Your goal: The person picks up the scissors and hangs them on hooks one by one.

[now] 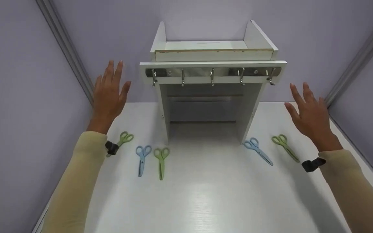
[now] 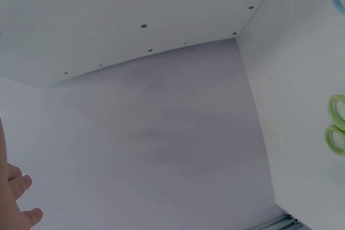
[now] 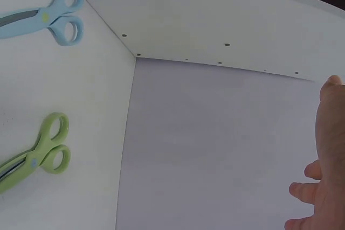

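A white wooden rack (image 1: 210, 55) stands at the back of the table, with a metal rail of several hooks (image 1: 211, 75) along its front. My left hand (image 1: 108, 92) is raised beside the rack's left side, fingers straight, holding nothing. My right hand (image 1: 308, 111) hovers to the rack's right, open and empty too. On the table lie a green pair of scissors (image 1: 121, 140) under my left wrist, a blue pair (image 1: 142, 158) and a green pair (image 1: 161, 160) left of centre, and a blue pair (image 1: 258, 150) and a green pair (image 1: 285, 146) on the right.
Lilac walls close in the white table (image 1: 206, 194) on the left, back and right. The rack's side panel (image 3: 215, 20) and the nearby blue scissors (image 3: 48, 17) and green scissors (image 3: 38, 152) show in the right wrist view. Green handles (image 2: 337, 125) show at the left wrist view's edge.
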